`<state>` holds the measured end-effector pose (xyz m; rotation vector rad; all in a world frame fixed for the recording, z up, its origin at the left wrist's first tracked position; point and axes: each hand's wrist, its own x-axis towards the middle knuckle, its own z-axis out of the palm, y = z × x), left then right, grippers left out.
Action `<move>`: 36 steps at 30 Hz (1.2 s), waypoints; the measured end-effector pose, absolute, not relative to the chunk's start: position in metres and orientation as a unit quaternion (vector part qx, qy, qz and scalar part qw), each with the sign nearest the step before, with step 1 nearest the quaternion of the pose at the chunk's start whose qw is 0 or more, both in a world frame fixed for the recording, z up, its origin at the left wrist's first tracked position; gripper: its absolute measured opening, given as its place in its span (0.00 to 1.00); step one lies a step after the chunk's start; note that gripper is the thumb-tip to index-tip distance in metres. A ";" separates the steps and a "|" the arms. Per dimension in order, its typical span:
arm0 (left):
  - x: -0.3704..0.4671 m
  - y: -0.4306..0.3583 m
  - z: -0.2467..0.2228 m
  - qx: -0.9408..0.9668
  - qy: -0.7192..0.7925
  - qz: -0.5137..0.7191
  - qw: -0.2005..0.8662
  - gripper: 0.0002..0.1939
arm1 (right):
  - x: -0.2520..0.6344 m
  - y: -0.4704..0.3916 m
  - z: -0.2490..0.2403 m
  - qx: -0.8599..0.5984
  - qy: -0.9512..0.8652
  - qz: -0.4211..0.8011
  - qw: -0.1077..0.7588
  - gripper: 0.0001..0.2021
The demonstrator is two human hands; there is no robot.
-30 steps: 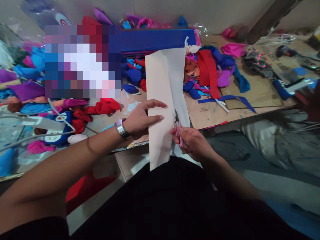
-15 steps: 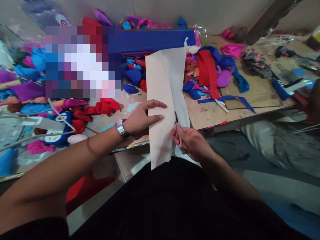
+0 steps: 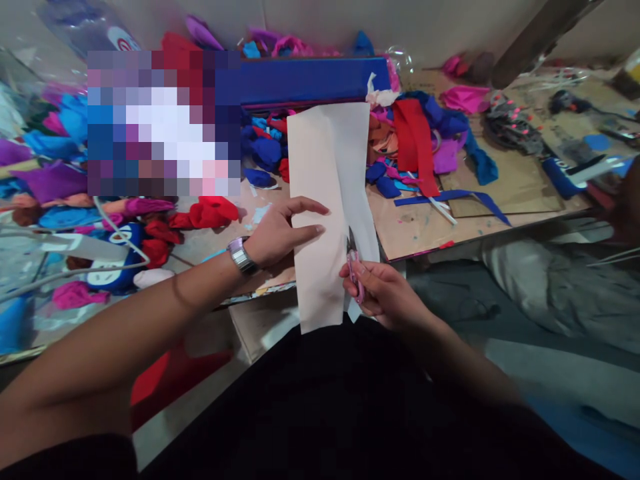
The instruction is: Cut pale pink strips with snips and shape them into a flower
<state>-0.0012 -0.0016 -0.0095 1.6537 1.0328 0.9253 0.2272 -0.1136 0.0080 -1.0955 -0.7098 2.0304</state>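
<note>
A cream sheet of paper (image 3: pixel 317 160) lies over the table's front edge, its lower end hanging towards my lap. It is slit lengthwise from the near end, and a paler strip (image 3: pixel 364 220) falls away on the right. My left hand (image 3: pixel 280 233) holds the sheet by its left side, thumb and index finger on top and a little apart; the other fingers are hidden. In my right hand (image 3: pixel 383 290) are small scissors with pink handles (image 3: pixel 357 277), fingers wrapped round them. Their dark blades (image 3: pixel 351 237) point away from me, inside the slit.
Crumpled coloured scraps (image 3: pixel 267 150) surround the sheet, with a red strip (image 3: pixel 416 143) to its right. Behind stands a long blue box (image 3: pixel 315 80). A power strip (image 3: pixel 117 260) with cables sits at left. Brown cardboard (image 3: pixel 505 193) lies at right.
The scissors and my right hand have come slightly nearer to me. The sheet's far end has shifted down a little, and the gap along the slit looks wider.
</note>
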 end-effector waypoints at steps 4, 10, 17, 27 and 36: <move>0.002 -0.005 -0.009 0.660 0.419 0.385 0.491 0.15 | 0.227 -0.112 0.008 -0.428 -0.280 0.781 0.358 0.17; 0.001 -0.006 -0.011 0.636 0.413 0.379 0.530 0.17 | 0.227 -0.109 0.007 -0.432 -0.285 0.780 0.351 0.18; 0.001 -0.007 -0.009 0.626 0.419 0.366 0.546 0.17 | 0.226 -0.110 0.009 -0.439 -0.288 0.776 0.349 0.18; 0.002 -0.008 -0.007 0.647 0.417 0.373 0.519 0.15 | 0.227 -0.112 0.011 -0.435 -0.283 0.775 0.360 0.17; 0.002 -0.007 -0.006 0.643 0.423 0.379 0.514 0.15 | 0.229 -0.117 0.013 -0.433 -0.279 0.784 0.346 0.18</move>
